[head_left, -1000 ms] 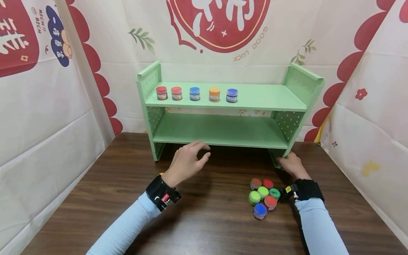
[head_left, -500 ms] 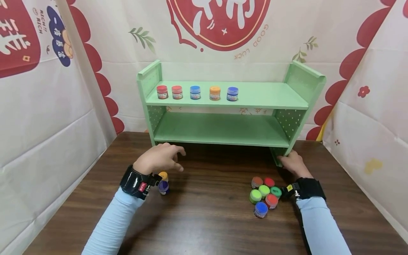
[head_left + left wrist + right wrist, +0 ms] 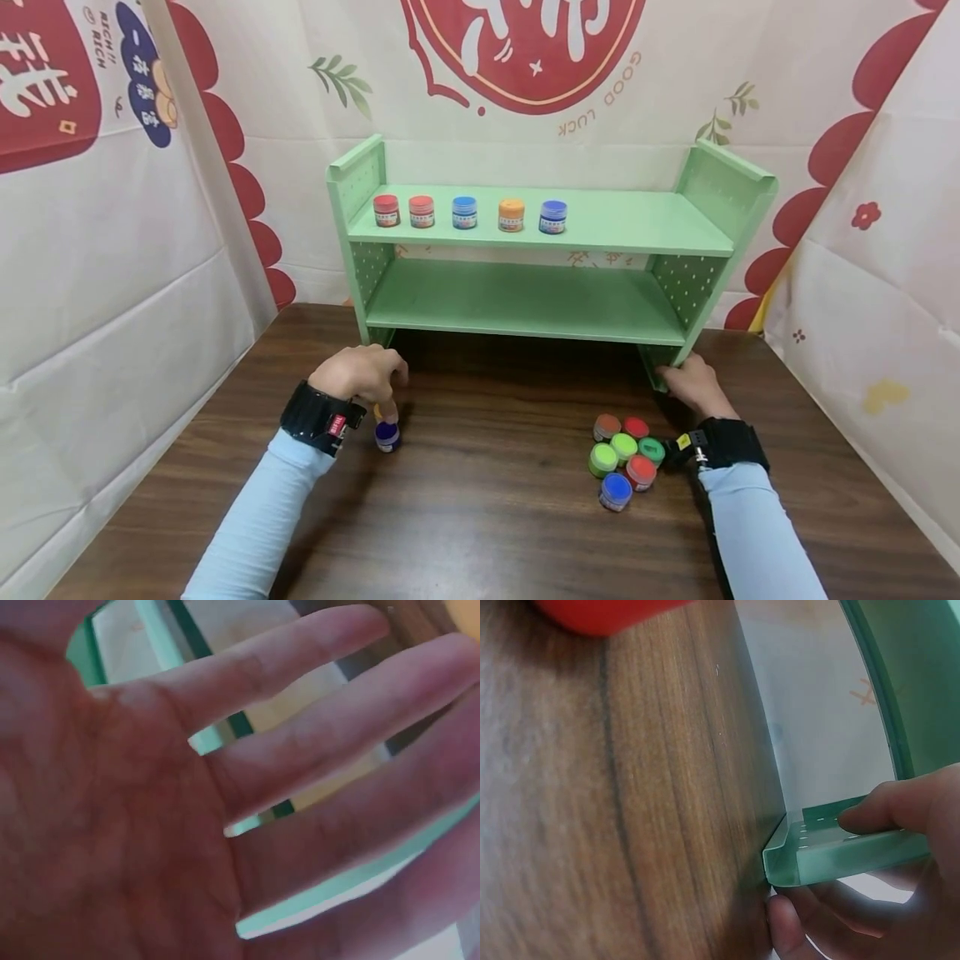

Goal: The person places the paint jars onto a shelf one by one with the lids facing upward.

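My left hand (image 3: 360,375) reaches down over the table at the left, its fingers long and spread in the left wrist view. Beside its thumb, a yellow-lidded jar (image 3: 378,412) is mostly hidden; whether the hand touches it I cannot tell. A dark purple jar (image 3: 387,437) stands just in front of it. At the right, my right hand (image 3: 693,386) grips the lower leg of a green two-tier shelf (image 3: 525,296), thumb on the inner face and fingers round the outside. The upper tier bears a row of red, blue, orange and purple jars (image 3: 464,213).
Several jars cluster at the right front, among them a blue-lidded jar (image 3: 616,492), a light green jar (image 3: 603,459) and a red jar (image 3: 641,472). The right wrist camera sits close beside them. Printed cloth (image 3: 525,158) hangs behind and at both sides of the wooden table (image 3: 487,500).
My left hand has moved left from the middle front of the shelf and come down by the yellow-lidded jar. The right hand keeps its grip on the shelf leg.
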`<state>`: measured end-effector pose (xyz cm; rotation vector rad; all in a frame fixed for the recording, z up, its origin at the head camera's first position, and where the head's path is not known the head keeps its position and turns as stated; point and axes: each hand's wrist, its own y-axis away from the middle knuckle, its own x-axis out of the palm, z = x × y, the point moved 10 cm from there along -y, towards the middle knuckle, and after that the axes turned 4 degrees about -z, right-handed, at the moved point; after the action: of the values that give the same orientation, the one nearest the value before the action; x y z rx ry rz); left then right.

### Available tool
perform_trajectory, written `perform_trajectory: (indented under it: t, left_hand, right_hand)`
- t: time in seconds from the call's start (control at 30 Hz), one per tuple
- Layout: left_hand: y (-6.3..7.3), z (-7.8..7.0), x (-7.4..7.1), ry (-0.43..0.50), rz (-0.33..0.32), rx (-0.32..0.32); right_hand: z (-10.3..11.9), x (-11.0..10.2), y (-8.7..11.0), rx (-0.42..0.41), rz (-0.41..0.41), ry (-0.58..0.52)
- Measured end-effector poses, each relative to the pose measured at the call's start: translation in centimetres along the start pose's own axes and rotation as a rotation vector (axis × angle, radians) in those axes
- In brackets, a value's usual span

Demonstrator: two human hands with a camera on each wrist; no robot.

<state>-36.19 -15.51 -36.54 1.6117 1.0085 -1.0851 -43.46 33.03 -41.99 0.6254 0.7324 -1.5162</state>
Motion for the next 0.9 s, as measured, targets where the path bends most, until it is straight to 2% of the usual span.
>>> perform_trajectory:
  t: [0.23, 0.37, 0.57, 0.73, 0.9]
  left_hand:
    - [-0.9, 0.9, 1.0, 0.001, 0.017, -0.014]
    - [-1.1, 1.3, 1.0, 0.012, 0.000, -0.032]
    - [-1.3, 1.3, 0.8, 0.030, -0.010, -0.019]
    - [-1.6, 0.7, 0.9, -0.002, -0.031, 0.016]
    - [-1.9, -1.0, 1.3, -0.037, -0.069, 0.059]
  right_hand:
    - [0.5, -0.4, -0.5, -0.028, -0.009, 0.012]
    - [0.4, -0.5, -0.6, -0.026, -0.005, 0.020]
    - [0.4, -0.8, -0.7, -0.036, -0.028, 0.060]
    - [0.2, -0.6, -0.4, -0.023, -0.020, 0.054]
    - [0.0, -0.2, -0.1, -0.016, -0.009, 0.025]
